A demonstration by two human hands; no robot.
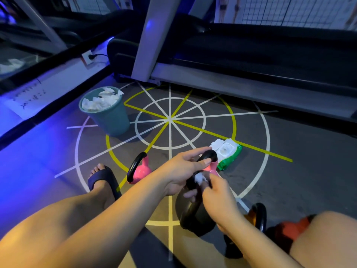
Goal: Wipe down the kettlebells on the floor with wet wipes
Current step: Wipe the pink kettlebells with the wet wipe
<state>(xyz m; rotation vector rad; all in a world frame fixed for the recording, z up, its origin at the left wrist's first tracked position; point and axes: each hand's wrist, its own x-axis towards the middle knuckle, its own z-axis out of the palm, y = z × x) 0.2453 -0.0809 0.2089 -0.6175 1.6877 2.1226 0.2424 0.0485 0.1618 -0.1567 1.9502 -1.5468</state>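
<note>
Fingers of my left hand grip the pink kettlebell, right hand pinching a wipe to its handle; I reckon the other kettlebells beside it may remain.

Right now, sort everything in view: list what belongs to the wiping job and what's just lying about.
Job: pink kettlebell in left hand, wet wipe in right hand, second pink kettlebell, black kettlebell, orange kettlebell, wipes pack, bin of used wipes.
Lying about: treadmill, power socket.

Bare forearms and bare legs; dark blue slide sandal on left foot, colour unsure under blue light.
</note>
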